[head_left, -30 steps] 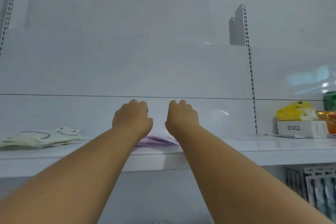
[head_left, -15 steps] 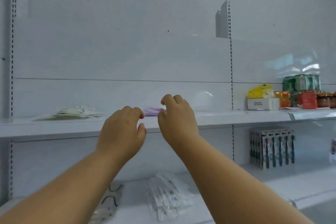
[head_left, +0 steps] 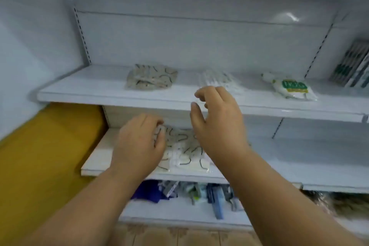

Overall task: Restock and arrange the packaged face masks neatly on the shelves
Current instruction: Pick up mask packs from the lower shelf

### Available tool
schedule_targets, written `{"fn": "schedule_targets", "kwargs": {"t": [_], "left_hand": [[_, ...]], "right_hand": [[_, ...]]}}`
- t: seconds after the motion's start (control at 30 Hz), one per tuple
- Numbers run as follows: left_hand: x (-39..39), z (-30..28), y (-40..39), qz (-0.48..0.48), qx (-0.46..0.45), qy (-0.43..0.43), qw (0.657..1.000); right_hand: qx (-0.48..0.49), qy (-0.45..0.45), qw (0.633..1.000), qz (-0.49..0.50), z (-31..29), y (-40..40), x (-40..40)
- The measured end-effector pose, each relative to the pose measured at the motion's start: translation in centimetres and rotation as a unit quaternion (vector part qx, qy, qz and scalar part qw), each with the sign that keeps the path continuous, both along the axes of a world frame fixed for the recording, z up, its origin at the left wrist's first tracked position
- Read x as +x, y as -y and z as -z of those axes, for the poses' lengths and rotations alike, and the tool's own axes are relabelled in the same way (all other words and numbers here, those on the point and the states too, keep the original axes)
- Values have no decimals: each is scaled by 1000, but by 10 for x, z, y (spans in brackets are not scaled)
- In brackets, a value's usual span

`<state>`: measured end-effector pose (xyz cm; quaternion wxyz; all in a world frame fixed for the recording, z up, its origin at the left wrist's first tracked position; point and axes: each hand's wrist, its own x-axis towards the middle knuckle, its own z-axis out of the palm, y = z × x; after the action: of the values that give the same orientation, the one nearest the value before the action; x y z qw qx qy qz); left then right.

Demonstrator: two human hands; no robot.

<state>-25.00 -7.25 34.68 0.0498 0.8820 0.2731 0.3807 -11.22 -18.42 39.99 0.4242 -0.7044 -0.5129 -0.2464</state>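
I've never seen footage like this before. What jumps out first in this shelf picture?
Two bare forearms reach in from the bottom edge, the left hand resting on a pile of clear-wrapped face masks on the middle shelf, the right hand hovering just above with fingers loosely curled. On the shelf above lie another mask pile, a clear packet and a white bag with a green label. A yellow surface fills the lower left.

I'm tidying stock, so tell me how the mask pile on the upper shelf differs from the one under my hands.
The upper mask pile sits untouched and looks beige; the lower mask pile looks whiter, with the left hand reaching onto it. Both are clear packets showing dark ear loops.
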Motion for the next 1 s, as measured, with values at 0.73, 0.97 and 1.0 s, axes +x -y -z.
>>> {"fn": "schedule_targets", "kwargs": {"t": [0.73,0.97,1.0], "left_hand": [[11,329,-199,-58,-380,-143,912],[39,405,-225,-154,-547,-7,823],[44,411,-231,-169,-559,13,811]], "right_hand": [[-286,-196,937,-45,325,-251,16],[-455,-275,847,-24,444,-299,59],[-478,-270,836,-17,457,-307,66]]}}
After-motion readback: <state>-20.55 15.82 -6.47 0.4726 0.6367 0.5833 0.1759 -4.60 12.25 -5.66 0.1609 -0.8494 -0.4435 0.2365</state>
